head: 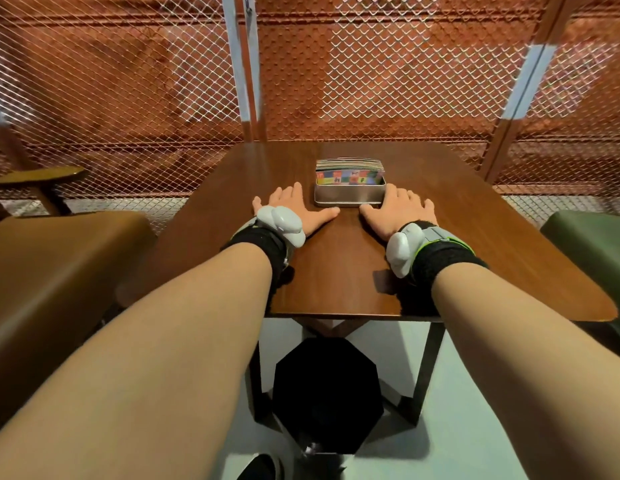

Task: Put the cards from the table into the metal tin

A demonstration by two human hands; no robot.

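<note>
I see both hands flat on the counter (336, 271), palms down, nothing held. Left hand (294, 211) has its fingers (287, 194) spread wide and pointing toward the far edge. Right hand (393, 211) likewise, fingers (410, 199) splayed and empty.

The metal tin (349, 195) sits on the counter toward the far edge, roughly centred left to right, lid off. The cards (350, 173) stand inside it as one packed stack, colourful faces toward me, tops rising above the tin's rim. I see no loose cards on the counter surface.

Tin lies between the two hands and just beyond them. Right hand's inner fingers are right beside the tin's near right corner; I can't tell whether they touch it. Left hand's fingers are near the tin's left wall with a clear strip of counter between. Both thumbs point inward toward each other just short of the tin's near wall, apart from it and from each other.

Each wrist carries a black strap (263, 242) with a grey pod (282, 223) on it. Mesh fence (405, 81) stands behind the far edge of the counter.
</note>
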